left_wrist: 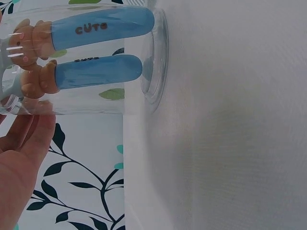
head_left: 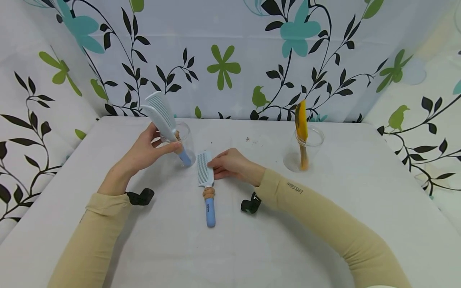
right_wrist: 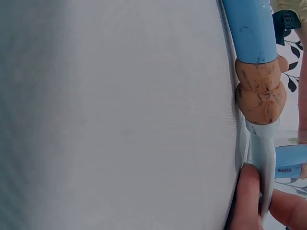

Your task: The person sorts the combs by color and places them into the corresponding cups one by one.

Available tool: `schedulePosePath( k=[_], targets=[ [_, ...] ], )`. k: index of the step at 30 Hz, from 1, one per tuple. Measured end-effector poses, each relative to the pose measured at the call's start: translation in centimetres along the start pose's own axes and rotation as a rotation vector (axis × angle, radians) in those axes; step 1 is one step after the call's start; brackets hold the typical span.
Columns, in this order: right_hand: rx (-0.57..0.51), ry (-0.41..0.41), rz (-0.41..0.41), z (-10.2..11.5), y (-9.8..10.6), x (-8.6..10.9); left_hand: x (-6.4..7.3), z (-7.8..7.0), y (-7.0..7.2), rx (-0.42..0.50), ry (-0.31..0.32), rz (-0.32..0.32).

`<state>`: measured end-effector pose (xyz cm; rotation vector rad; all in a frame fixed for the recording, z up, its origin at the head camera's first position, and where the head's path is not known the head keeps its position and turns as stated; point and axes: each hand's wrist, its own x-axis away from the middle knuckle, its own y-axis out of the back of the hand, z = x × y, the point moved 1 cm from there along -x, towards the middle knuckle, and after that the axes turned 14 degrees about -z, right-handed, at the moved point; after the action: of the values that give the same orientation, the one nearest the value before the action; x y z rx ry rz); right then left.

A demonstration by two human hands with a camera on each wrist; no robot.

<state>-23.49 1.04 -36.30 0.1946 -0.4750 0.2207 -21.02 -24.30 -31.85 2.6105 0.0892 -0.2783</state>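
My left hand (head_left: 144, 150) grips a clear cup (head_left: 189, 140) near its rim, thumb across the front. Two pale blue combs (head_left: 160, 114) lean inside it, teeth end up. In the left wrist view their blue handles (left_wrist: 105, 28) and brown bear-shaped collars (left_wrist: 31, 43) show through the cup wall. A third matching comb (head_left: 205, 172) lies on the table just right of the cup, handle toward me. My right hand (head_left: 235, 166) pinches this comb's head from the right side; in the right wrist view thumb and finger lie on opposite faces of its white head (right_wrist: 263, 153).
Another clear cup (head_left: 317, 140) stands at the back right, holding a yellow object (head_left: 302, 122) with a wooden-looking handle. Small dark specks dot the white table (head_left: 230, 248) near its back edge. A patterned curtain (head_left: 230, 40) hangs behind.
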Motion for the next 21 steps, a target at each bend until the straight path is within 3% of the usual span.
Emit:
schedulePosePath(
  k=[10,21],
  targets=[
    [-0.070,-0.019,0.055,0.5,0.5,0.3,0.1,0.1,0.0,-0.016,0.001,-0.005],
    [-0.108,0.157,0.115,2.3,1.1,1.7,0.2,-0.1,0.1,0.007,-0.011,-0.003]
  ],
)
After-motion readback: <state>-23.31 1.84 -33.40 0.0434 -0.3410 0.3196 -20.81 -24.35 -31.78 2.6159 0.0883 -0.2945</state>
